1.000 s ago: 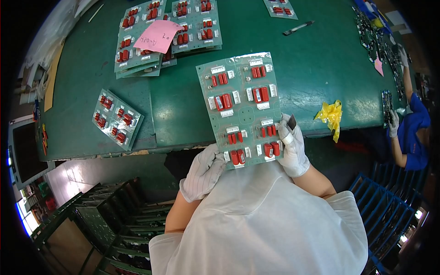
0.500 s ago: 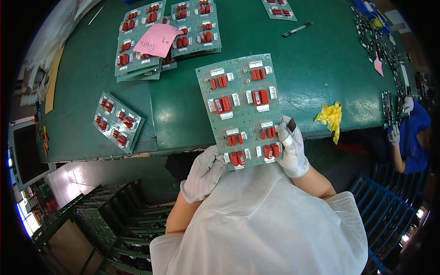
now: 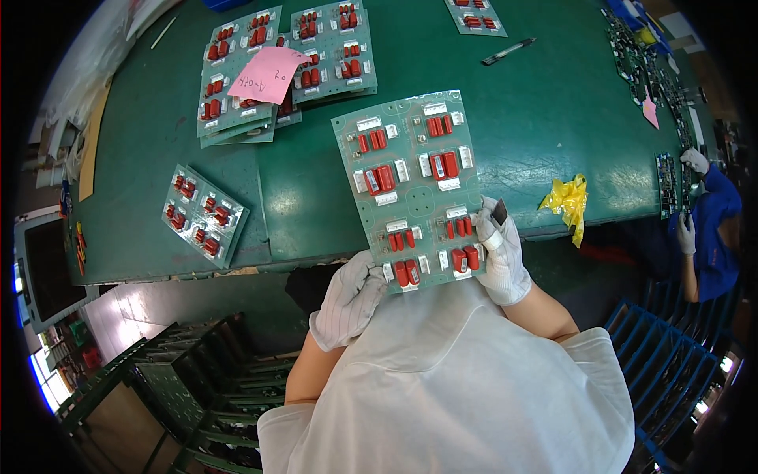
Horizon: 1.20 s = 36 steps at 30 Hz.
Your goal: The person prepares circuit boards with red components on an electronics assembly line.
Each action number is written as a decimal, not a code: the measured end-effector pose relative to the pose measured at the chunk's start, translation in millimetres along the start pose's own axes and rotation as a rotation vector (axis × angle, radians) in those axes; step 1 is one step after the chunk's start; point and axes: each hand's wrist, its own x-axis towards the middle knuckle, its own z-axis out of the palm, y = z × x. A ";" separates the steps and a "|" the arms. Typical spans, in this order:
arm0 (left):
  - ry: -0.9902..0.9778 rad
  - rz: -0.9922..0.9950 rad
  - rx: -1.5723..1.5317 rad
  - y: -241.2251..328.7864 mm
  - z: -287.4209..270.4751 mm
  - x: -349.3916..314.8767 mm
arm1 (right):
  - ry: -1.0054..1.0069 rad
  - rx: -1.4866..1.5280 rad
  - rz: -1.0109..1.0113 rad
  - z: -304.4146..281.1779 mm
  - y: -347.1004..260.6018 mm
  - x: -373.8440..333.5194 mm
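Two white-gloved hands are gripping one large pale-green rectangular circuit board (image 3: 421, 197) bearing red block-shaped components (image 3: 451, 164): the left hand (image 3: 346, 302) is closing its fingers on the lower left corner, the right hand (image 3: 505, 265) on the lower right edge. Fingertips behind the board are hiding from view. One small dark flat piece (image 3: 500, 210) is jutting up beside the right fingers, its lower part concealed, its material unclear. The board is hanging tilted over the near edge of the green tabletop (image 3: 308, 189). Leftward, smaller pale-green boards (image 3: 204, 215) are lying askew. Beyond, a pink paper note (image 3: 268, 75) is partly covering two stacks of pale-green boards (image 3: 330, 55). Rightward, crumpled yellow plastic (image 3: 567, 201) is resting near the edge; farther off, the frame is cutting another pale-green board (image 3: 477, 17). A blue-clad co-worker (image 3: 718, 237) is appearing small and distorted.
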 end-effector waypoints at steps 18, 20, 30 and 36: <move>-0.011 -0.036 0.008 1.0 -1.2 -0.9 | -0.028 0.053 -0.018 -4.0 5.4 3.4; -0.015 -0.045 0.053 -1.4 -1.4 -1.2 | -0.007 0.039 0.001 -3.2 4.7 3.4; 0.002 -0.122 0.028 6.5 -0.2 0.6 | 0.005 -0.024 0.023 3.1 -1.8 4.4; 0.022 -0.053 0.052 -1.5 1.1 -0.3 | 0.044 -0.125 0.003 -2.7 5.3 7.5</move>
